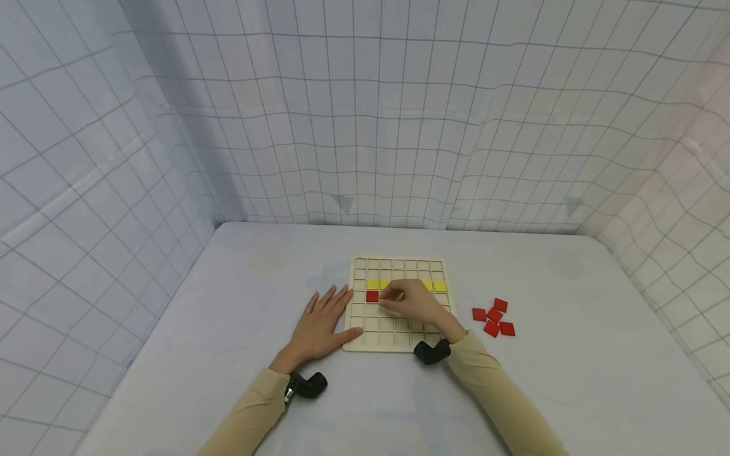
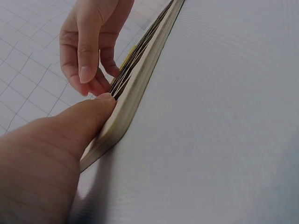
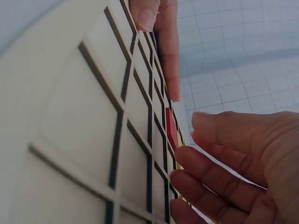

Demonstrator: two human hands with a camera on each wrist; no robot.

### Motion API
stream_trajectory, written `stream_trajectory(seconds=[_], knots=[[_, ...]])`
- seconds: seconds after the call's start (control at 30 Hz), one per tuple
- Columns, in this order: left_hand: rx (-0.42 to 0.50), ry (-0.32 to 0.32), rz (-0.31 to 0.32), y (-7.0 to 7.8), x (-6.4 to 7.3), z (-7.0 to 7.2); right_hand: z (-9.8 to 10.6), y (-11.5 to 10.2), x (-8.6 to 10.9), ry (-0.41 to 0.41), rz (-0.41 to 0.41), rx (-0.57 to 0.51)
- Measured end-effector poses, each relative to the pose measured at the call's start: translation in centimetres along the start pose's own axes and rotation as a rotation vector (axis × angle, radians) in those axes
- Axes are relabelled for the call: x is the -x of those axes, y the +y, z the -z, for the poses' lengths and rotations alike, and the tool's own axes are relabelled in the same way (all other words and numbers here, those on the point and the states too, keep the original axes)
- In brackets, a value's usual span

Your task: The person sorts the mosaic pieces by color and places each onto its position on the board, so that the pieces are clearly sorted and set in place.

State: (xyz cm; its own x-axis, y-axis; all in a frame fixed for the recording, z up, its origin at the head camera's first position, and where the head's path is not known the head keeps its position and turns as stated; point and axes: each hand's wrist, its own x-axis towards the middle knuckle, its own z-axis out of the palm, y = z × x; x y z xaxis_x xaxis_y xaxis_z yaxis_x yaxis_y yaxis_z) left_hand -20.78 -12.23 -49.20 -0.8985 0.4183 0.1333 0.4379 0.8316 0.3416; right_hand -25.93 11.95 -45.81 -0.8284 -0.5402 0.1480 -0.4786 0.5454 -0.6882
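A pale square grid board (image 1: 386, 339) lies on the table. Along one of its upper rows runs a line of yellow tiles (image 1: 440, 286), partly covered by my right hand (image 1: 413, 301). One red tile (image 1: 372, 296) sits in a cell just below the yellow row's left end. My right hand hovers over the board beside that tile, fingers bent loosely, and a gap shows between thumb and fingers in the right wrist view. No tile is visible in it. My left hand (image 1: 322, 326) rests flat at the board's left edge, fingers spread, its thumb (image 2: 88, 116) on the rim.
Several loose red tiles (image 1: 494, 315) lie on the white table (image 1: 570, 380) to the right of the board, some touching. White gridded curtains (image 1: 365, 126) stand behind the table and along both sides. A black wrist camera (image 1: 431, 351) is strapped near my right cuff.
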Motion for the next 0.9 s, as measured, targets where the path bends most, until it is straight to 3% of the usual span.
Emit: stream_trajectory(seconds=[0.33, 0.63, 0.9], knots=[[-0.005, 0.033, -0.018, -0.4, 0.0, -0.4, 2.3, 0.6, 2.7, 0.000, 0.008, -0.050], [-0.011, 0.018, -0.012, -0.3, 0.0, -0.3, 5.2, 1.6, 5.2, 0.040, -0.031, 0.039], [-0.017, 0.002, -0.001, -0.4, -0.1, -0.5, 8.5, 2.7, 7.7, -0.054, -0.128, 0.157]])
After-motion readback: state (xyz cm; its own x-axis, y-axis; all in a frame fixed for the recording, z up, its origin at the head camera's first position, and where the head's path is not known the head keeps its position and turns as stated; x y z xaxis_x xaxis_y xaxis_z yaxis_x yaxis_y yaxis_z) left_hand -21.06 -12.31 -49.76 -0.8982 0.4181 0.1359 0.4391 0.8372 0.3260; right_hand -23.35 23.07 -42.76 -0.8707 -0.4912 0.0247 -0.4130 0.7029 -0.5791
